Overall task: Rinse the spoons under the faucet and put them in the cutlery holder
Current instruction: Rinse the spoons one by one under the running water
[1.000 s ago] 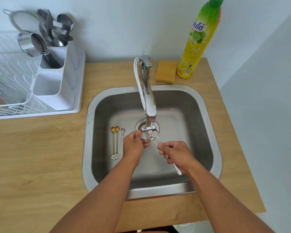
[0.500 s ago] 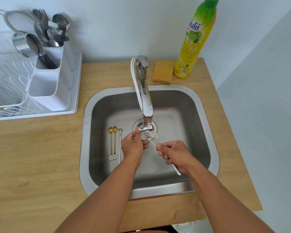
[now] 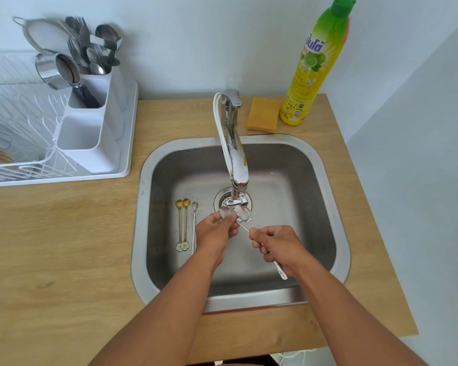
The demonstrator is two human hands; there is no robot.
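So, near to far, your hands first:

Right hand: your right hand is curled tight around the handles of the steel spoons, and the handle ends stick out below your palm toward the near sink wall.

Left hand: your left hand is pinched, fingertips closed on the bowl of one spoon; how many spoons are in the bundle, can't really tell, looks like two bowls side by side.

Spoon bowls: sitting right under the faucet outlet, just above the drain. Can't make out a water stream.

Sink floor: two gold spoons with flower-shaped ends lie side by side, touching, left of your left hand. A thin silver spoon lies just beside them, partly hidden by your wrist.

Sink: steel sink set in a wooden counter.

Cutlery holder: white cutlery holder sits at the corner of the dish rack, well apart from your hands, far left. Its back compartment is stuffed with forks and spoons; the front one looks bare.

Back edge: yellow sponge just beside the dish soap bottle, both behind the sink.
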